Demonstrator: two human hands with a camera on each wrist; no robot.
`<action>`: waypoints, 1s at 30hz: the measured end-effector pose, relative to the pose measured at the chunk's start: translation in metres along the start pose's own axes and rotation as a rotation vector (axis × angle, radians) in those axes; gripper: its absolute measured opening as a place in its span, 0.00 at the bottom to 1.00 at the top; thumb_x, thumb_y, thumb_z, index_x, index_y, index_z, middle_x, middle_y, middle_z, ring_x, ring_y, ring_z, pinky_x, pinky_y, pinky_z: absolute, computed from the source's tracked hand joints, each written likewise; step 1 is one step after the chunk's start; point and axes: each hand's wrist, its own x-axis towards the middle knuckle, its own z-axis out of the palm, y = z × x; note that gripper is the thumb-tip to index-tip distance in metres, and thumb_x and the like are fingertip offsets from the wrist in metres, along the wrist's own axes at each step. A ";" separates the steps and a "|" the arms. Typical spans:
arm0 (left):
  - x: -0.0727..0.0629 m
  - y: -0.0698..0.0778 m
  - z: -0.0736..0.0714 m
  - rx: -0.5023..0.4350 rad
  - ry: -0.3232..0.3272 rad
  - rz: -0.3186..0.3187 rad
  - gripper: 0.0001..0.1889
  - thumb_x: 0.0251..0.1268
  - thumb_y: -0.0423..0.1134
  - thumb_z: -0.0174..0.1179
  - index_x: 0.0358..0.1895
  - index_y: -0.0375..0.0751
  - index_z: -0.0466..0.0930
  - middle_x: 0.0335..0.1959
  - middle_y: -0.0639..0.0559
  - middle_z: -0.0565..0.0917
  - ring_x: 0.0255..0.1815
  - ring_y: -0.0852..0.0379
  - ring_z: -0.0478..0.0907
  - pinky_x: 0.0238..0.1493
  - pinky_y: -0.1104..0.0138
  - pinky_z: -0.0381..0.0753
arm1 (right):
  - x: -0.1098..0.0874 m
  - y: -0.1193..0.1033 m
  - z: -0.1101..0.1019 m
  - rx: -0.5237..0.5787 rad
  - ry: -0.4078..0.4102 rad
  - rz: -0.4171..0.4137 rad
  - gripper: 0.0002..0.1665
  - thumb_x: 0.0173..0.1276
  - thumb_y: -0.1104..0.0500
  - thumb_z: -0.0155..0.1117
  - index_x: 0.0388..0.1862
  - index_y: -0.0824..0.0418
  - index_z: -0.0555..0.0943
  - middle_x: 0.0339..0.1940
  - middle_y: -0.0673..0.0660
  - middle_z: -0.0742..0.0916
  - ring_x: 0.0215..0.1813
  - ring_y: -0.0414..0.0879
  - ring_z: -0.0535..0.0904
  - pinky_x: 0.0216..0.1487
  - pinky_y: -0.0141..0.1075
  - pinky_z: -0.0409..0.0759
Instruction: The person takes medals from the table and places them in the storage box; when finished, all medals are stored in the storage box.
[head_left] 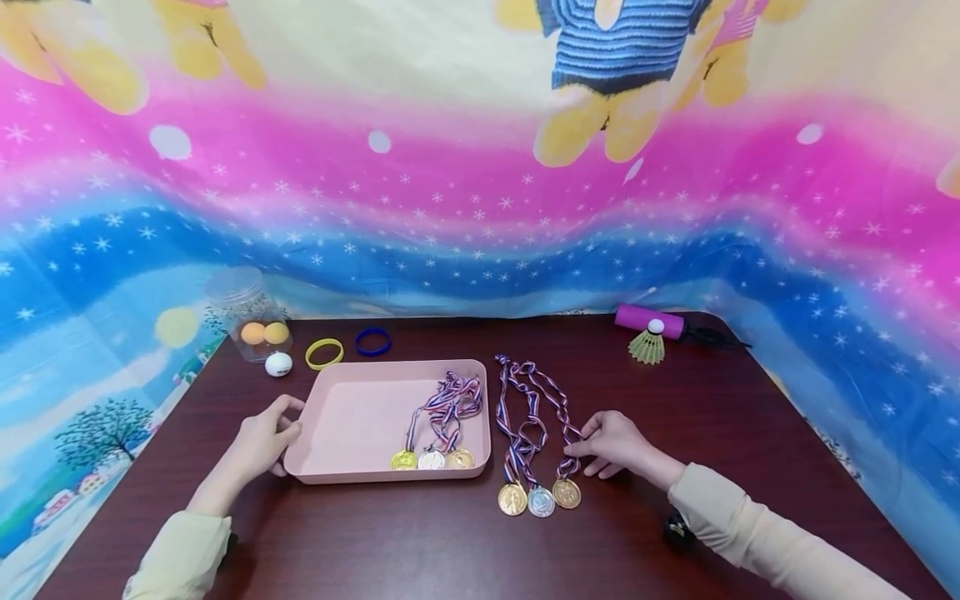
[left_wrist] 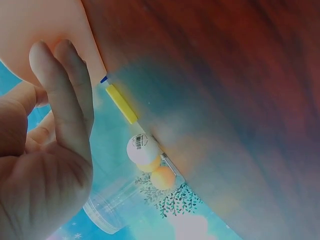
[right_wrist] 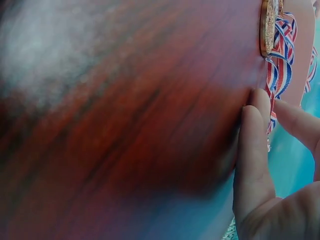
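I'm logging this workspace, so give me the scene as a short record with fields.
left hand: touching the left side of the pink tray
right hand: at the ribbon of the rightmost medal; grip unclear
table medals: three, right of the tray
tray medals: three, ribbons bunched
back left: jar holding two balls, white ball, yellow band, blue band
back right: shuttlecock, purple cylinder

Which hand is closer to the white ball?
Left. The left hand touches the tray, just in front of the white ball; the right hand is far to its right, by the medals outside the tray.
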 end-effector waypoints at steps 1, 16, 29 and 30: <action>0.000 0.000 0.000 -0.001 0.000 0.001 0.17 0.71 0.31 0.46 0.60 0.35 0.63 0.35 0.38 0.80 0.16 0.56 0.76 0.15 0.62 0.81 | 0.000 0.000 0.000 -0.003 0.000 -0.002 0.24 0.52 0.59 0.75 0.38 0.68 0.71 0.24 0.55 0.86 0.18 0.45 0.82 0.18 0.37 0.83; -0.001 0.002 -0.002 -0.004 -0.002 0.014 0.17 0.71 0.32 0.47 0.60 0.33 0.63 0.33 0.38 0.80 0.16 0.56 0.77 0.14 0.62 0.81 | -0.002 0.002 0.004 -0.022 0.028 -0.035 0.09 0.55 0.66 0.70 0.29 0.66 0.76 0.18 0.52 0.84 0.16 0.42 0.81 0.17 0.35 0.82; 0.000 0.002 -0.001 -0.007 0.003 0.014 0.16 0.70 0.32 0.46 0.59 0.34 0.64 0.33 0.40 0.80 0.16 0.56 0.76 0.15 0.62 0.81 | -0.004 0.000 0.003 -0.061 0.072 -0.080 0.06 0.55 0.63 0.71 0.27 0.64 0.81 0.20 0.50 0.82 0.22 0.41 0.79 0.19 0.37 0.83; -0.001 0.002 -0.002 -0.006 0.003 0.016 0.16 0.70 0.32 0.46 0.59 0.34 0.63 0.33 0.39 0.80 0.16 0.56 0.76 0.14 0.62 0.81 | -0.004 -0.001 0.003 -0.067 0.082 -0.092 0.07 0.55 0.63 0.71 0.27 0.64 0.81 0.21 0.51 0.81 0.23 0.41 0.79 0.19 0.38 0.83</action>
